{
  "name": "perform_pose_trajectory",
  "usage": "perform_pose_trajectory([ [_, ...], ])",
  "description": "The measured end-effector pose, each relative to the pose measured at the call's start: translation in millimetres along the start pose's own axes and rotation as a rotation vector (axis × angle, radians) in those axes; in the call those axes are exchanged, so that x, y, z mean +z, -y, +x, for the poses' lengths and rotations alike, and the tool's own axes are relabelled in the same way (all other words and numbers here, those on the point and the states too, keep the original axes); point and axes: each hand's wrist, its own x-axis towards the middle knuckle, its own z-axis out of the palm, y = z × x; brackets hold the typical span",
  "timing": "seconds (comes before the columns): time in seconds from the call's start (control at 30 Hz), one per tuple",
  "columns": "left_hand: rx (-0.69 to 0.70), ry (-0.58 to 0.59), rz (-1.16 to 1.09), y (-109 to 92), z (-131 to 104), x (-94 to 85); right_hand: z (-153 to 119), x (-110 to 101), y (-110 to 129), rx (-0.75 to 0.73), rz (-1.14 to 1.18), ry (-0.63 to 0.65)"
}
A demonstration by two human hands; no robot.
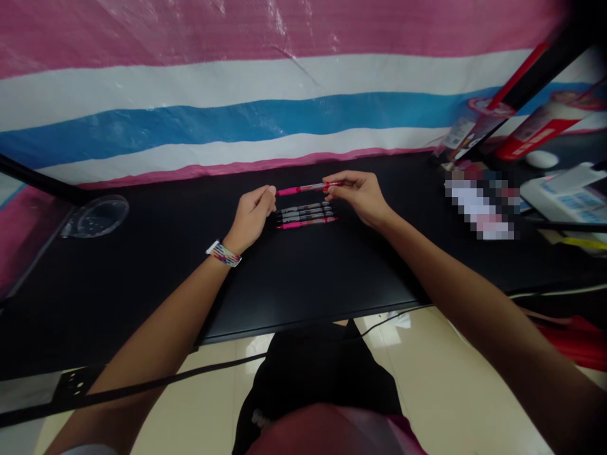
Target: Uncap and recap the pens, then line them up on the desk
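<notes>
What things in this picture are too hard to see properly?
Head view only:
- Pink pen: both ends hidden inside the left hand and right hand.
- Pens on the table: too small to count surely or read.
- Patch on the right: blurred into squares.
- Red tube: label too small, top cut by the edge.
</notes>
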Motion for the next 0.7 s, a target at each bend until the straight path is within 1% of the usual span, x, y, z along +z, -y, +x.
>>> perform_pose_trajectory([
  [0.1,0.02,0.006,0.028,-1.5,0.6,0.4,0.4,-0.5,-0.7,0.022,0.017,0.001],
  [0.2,0.053,-0.001,-0.021,-2.0,1.4,0.1,-0.9,0.8,-0.5,0.067,0.051,0.021],
  [0.27,0.049,0.026,-0.07,-1.4,1.1,0.1,-2.0,2.1,-0.6,0.083,0.067,0.045],
  [0.37,0.008,0.078,-0.11,-0.3,-0.1,0.7,-2.7,3.5,-1.5,0.074,0.087,0.069],
  [0.5,-0.029,0.044,-0.151,-1.8,-0.6,2.3,-2.5,4.1,-1.1,0.079,0.102,0.055],
  [0.7,-0.039,0.02,-0.162,-2.9,0.6,4.0,-3.1,5.6,-2.5,0.055,0.08,0.054],
])
